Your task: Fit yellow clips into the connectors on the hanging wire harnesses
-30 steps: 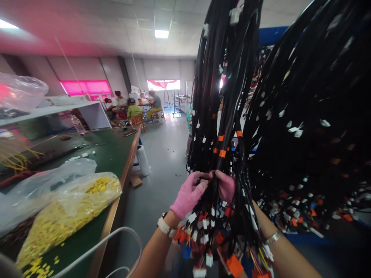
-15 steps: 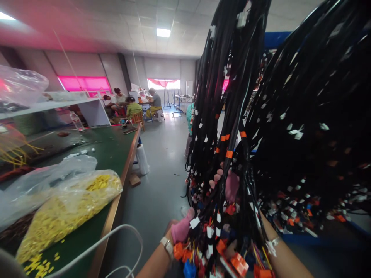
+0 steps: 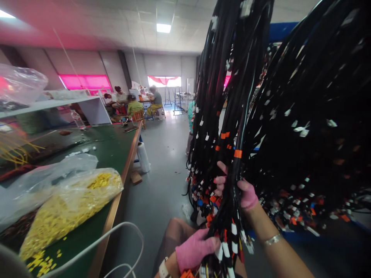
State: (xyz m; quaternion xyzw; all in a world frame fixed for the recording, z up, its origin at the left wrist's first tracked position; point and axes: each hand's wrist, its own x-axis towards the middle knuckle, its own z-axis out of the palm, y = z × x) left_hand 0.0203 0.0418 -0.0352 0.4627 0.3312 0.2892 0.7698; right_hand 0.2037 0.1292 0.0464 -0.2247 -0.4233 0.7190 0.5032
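Note:
A thick bundle of black wire harnesses (image 3: pixel 233 175) hangs in front of me, with orange tape bands, white tags and coloured connectors toward its lower end. My right hand (image 3: pixel 247 194), in a pink glove with bare fingertips, wraps around the bundle below an orange band. Its fingers show on the left side and its thumb on the right. Lower down, my left hand (image 3: pixel 194 248), gloved the same way, is closed on the bundle's lower end beside white-wrapped branches (image 3: pixel 226 249). The bundle hides most of the left fingers.
More black harnesses (image 3: pixel 319 154) hang at right. On the green table (image 3: pixel 111 143) at left lies a plastic bag of small yellow pieces (image 3: pixel 75 208). A white cable (image 3: pixel 116 227) loops past the table edge. Several people sit at far tables; a teal-sleeved person (image 3: pixel 190 116) is partly hidden.
My left hand has moved right and down onto the bundle's lower end. My right hand now shows at the bundle's right side, and the gripped strands are gathered more tightly.

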